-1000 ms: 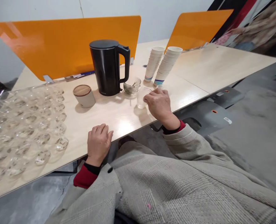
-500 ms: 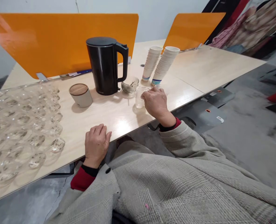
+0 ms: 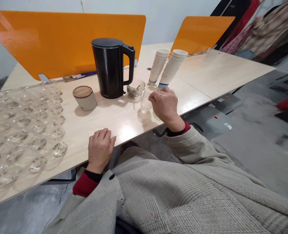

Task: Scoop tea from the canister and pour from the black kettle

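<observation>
My right hand [image 3: 165, 105] grips a small clear glass [image 3: 146, 101] by its right side, and the glass is tipped slightly off the pale wooden table [image 3: 114, 120]. My left hand [image 3: 100, 149] rests flat near the table's front edge, fingers loosely together, holding nothing. A black electric kettle [image 3: 112, 68] stands behind the glass. Beside the kettle sits a small ribbed glass bowl [image 3: 135, 89] with a spoon in it.
Two leaning stacks of paper cups [image 3: 169, 69] stand behind my right hand. A white canister with a wooden lid [image 3: 85, 97] sits left of the kettle. Several upturned clear glasses [image 3: 24, 126] cover the table's left part. Orange dividers [image 3: 66, 42] line the back.
My right hand has lifted and tilted the clear glass slightly. My left hand has stayed in place.
</observation>
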`<state>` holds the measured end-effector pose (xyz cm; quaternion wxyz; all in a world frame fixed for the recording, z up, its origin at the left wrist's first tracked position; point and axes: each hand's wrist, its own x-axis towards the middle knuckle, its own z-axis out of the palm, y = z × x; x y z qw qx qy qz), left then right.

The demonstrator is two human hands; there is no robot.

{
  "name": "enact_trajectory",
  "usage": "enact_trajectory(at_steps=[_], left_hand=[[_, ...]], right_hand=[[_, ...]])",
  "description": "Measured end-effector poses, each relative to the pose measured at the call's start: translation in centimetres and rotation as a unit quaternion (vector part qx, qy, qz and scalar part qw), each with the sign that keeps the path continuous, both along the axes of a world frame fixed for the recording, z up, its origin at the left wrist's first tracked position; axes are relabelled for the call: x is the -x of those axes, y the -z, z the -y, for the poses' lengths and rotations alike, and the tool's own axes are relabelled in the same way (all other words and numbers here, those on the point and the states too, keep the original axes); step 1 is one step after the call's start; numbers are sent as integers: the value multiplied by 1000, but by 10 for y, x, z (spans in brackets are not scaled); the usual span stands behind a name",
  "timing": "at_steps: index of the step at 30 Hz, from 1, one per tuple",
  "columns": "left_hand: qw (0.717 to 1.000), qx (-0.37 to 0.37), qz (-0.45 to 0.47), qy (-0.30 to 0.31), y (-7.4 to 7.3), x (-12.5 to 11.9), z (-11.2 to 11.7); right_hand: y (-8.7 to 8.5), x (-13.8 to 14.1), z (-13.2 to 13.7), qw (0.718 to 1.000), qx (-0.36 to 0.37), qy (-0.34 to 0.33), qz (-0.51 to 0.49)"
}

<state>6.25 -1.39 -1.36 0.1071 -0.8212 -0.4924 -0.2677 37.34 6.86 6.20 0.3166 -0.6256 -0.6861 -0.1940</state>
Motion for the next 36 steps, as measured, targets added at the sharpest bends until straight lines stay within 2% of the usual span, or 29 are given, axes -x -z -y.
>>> enact_trajectory(at_steps=[5, 7, 9, 14, 17, 20, 30, 33, 36], left_hand=[[999, 17, 29, -6, 1, 1, 2], [998, 20, 59, -5, 1, 3, 3], [996, 17, 86, -3, 0, 6, 5], [993, 16, 107, -45, 0, 20, 8], [990, 24, 109, -81, 1, 29, 9], [987, 27, 113, -109, 3, 36, 9], [986, 32, 97, -132, 6, 37, 9], [985, 33, 100, -134, 6, 37, 9], [985, 33, 104, -134, 7, 38, 10]], right_hand=[[-29, 9, 23, 1000, -25, 6, -3], [-37, 22, 34, 999, -38, -27, -9], [-39, 40, 40, 996, -33, -85, -17], [-14, 104, 28, 967, 51, -250, -28], [2, 137, 16, 950, 103, -294, -7], [11, 157, 11, 943, 127, -307, 22], [26, 176, 17, 934, 139, -325, 57], [26, 174, 18, 930, 132, -342, 33], [21, 165, 14, 928, 86, -362, -25]])
